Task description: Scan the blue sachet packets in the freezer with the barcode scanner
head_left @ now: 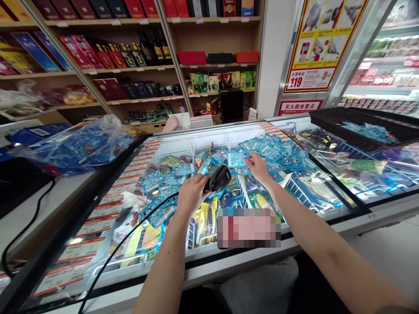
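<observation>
My left hand point(194, 192) is wrapped round the handle of a black barcode scanner point(220, 178), whose cable runs down to the lower left. In my right hand point(258, 168) is a flat light-blue packet point(237, 159), gripped at its right end with a barcode label on its face. The scanner's head is just below and left of this packet. Many similar blue packets point(275, 150) lie heaped beyond my right hand on the freezer's glass top. More blue packets point(160, 196) lie scattered left of my left hand.
A glass-topped freezer point(199, 261) holds bagged ice pops and wire baskets. A pixelated rectangular thing point(248, 229) lies near its front edge. On the right stands a black tray point(330, 124) with blue packets; on the left, a clear bag point(85, 146) of blue packets. Stocked shelves point(144, 69) stand behind.
</observation>
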### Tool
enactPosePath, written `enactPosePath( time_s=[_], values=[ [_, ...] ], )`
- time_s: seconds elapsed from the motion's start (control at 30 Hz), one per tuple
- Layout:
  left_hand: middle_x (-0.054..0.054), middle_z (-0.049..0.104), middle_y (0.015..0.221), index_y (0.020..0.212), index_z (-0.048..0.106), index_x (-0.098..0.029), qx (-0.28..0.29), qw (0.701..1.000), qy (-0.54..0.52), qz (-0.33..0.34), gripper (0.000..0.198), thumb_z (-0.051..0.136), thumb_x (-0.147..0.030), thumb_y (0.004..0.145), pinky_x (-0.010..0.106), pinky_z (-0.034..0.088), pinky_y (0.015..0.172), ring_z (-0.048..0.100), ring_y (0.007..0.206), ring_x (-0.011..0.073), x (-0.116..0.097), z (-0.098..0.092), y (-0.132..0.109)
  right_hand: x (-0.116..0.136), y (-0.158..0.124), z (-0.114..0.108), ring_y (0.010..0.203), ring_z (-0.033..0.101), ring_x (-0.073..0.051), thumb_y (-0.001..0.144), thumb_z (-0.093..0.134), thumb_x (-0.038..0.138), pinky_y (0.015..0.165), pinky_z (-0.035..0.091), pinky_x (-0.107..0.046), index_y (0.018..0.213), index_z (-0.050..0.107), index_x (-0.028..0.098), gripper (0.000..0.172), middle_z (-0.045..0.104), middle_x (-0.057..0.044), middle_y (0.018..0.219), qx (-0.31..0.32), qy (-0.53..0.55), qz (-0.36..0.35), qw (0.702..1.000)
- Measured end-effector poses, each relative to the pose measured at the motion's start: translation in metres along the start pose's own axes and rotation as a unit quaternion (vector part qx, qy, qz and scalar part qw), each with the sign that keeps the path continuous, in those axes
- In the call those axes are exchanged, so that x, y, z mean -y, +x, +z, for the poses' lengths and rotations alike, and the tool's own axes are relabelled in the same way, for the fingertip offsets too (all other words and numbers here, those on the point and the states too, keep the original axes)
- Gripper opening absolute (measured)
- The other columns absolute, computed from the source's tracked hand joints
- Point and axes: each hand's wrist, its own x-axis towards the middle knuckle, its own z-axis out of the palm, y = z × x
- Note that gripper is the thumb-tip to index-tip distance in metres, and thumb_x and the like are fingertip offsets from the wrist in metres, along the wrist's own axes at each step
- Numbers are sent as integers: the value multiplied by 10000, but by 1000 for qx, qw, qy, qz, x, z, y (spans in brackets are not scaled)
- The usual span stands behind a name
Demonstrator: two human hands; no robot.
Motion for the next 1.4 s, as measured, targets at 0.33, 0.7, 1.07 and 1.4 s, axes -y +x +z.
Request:
enactPosePath(
  time_s=[0.33, 0.7, 1.07, 1.4],
  values=[
    [59, 601, 1004, 1132, 532, -226, 6, 1000, 1, -3, 358, 583, -283, 783, 321, 407, 699, 588, 899, 230, -1, -1, -1, 5, -3, -3, 709, 595, -203, 861, 439, 402, 656, 403, -319, 925, 516, 241, 190, 661, -8, 777, 3, 15, 4, 1000],
    [62, 598, 1022, 1143, 523, -231, 14, 1000, 2, -4, 372, 584, -281, 780, 325, 415, 726, 584, 915, 233, -1, -1, -1, 3, -3, -2, 722, 590, -207, 862, 424, 417, 656, 403, -309, 1013, 517, 223, 263, 650, -17, 776, 4, 4, 1, 1000],
    [82, 599, 1061, 1146, 523, -228, 19, 999, 20, -38, 361, 563, -292, 793, 335, 424, 790, 582, 970, 243, 9, -3, -10, 11, -10, -2, 699, 570, -214, 901, 321, 327, 692, 428, -340, 1306, 352, 159, 439, 580, -40, 766, -49, -24, -22, 998],
    [80, 598, 1054, 1138, 528, -214, -2, 992, 74, -100, 340, 537, -306, 811, 341, 407, 769, 575, 968, 250, 54, -21, -38, 21, -10, -11, 1140, 416, -311, 863, 431, 284, 945, 348, -454, 1234, 496, 142, 403, 449, -181, 1241, -110, -193, -56, 973]
  ],
)
